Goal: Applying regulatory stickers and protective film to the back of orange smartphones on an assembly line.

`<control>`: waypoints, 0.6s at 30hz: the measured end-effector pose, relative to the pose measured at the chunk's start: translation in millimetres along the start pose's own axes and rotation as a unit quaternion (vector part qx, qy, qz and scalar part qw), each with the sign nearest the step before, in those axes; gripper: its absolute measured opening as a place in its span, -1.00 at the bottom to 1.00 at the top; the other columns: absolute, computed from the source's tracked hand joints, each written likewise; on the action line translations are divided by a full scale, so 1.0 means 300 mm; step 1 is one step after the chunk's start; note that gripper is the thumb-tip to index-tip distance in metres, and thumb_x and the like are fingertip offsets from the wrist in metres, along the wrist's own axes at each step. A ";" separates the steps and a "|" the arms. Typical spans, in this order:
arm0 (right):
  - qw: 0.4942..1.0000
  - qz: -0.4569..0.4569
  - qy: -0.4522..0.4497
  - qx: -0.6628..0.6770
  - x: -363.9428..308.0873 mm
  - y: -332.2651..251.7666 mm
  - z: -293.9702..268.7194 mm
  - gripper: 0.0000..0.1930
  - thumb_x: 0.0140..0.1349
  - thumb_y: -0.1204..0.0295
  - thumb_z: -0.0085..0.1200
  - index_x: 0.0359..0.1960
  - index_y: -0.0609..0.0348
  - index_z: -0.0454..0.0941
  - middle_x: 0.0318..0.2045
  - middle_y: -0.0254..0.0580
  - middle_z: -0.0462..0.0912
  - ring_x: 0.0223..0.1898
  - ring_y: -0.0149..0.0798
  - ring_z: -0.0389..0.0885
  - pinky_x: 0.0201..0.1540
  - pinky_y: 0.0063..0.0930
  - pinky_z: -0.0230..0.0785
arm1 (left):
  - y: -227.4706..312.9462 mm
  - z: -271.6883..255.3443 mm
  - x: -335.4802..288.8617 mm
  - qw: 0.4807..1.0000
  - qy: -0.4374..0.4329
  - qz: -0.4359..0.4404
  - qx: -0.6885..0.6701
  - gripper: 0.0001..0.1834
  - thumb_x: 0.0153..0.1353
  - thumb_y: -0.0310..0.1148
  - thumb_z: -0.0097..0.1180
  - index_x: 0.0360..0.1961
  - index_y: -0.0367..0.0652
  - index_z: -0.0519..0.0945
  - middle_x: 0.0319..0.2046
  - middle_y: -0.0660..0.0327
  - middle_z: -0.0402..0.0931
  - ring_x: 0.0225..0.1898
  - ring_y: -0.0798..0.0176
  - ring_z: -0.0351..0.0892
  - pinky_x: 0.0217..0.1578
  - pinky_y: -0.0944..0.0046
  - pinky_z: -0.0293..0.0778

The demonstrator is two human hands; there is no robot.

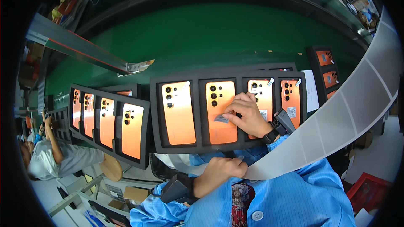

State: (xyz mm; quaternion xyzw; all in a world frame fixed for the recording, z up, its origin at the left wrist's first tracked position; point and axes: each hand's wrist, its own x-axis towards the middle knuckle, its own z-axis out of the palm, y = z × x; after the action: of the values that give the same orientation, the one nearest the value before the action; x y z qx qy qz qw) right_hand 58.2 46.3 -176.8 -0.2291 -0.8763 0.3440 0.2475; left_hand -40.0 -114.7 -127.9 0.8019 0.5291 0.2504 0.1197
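Observation:
My right hand [247, 113] pinches a small grey film label [221, 118] by its edge, at the middle of the second orange phone [219, 132] from the left in a black foam tray [200, 113]. Whether the label touches the phone's back cannot be made out. Below the tray's front edge, my left hand [223, 170] is closed on a long strip of pale grey labels [336, 120]. That strip curves up across the right side. To the left lies the first phone [179, 115]. Two more phones [290, 92] on the right carry small white stickers; my right hand partly covers one.
Another foam tray with orange phones [107, 117] stands at the left, and a further one [326, 69] at the far right. Behind runs a green work surface [189, 38], with a metal post [84, 48] at left. A co-worker [59, 155] is at the far left.

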 end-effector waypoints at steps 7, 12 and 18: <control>0.999 -0.015 -0.039 -0.026 -0.006 0.004 0.007 -0.90 0.02 0.34 0.22 -0.49 0.01 0.56 -0.53 -0.48 0.51 -0.25 -0.34 0.35 -0.10 -0.32 -0.01 | 0.000 -0.001 -0.004 0.999 -0.020 0.005 -0.028 -0.85 -0.22 -0.39 0.08 -0.72 -0.02 0.33 -0.70 0.31 0.36 -0.74 0.36 0.48 -0.84 0.35 0.29; 0.998 -0.031 -0.050 -0.034 -0.013 0.027 0.021 -0.91 0.05 0.35 0.20 -0.47 0.01 0.55 -0.51 -0.49 0.52 -0.23 -0.33 0.34 -0.08 -0.29 -0.01 | -0.004 -0.011 -0.004 0.997 -0.072 0.003 -0.039 -0.93 -0.14 -0.38 0.08 -0.64 -0.01 0.43 -0.65 0.33 0.34 -0.70 0.30 0.47 -0.80 0.32 0.31; 0.998 -0.023 -0.046 -0.030 -0.015 0.027 0.025 -0.91 0.07 0.35 0.18 -0.47 0.02 0.55 -0.50 -0.48 0.53 -0.22 -0.32 0.35 -0.06 -0.26 -0.01 | 0.003 -0.030 -0.001 0.992 -0.109 -0.017 -0.061 -0.94 -0.16 -0.38 0.08 -0.61 -0.05 0.46 -0.62 0.31 0.36 -0.66 0.26 0.50 -0.77 0.29 0.36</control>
State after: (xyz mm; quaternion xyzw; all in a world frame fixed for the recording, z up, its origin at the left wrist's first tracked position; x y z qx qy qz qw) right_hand 59.1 45.3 -188.7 -0.2002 -0.9017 0.3218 0.2082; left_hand -44.1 -115.9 -120.0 0.8066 0.5099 0.1916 0.2297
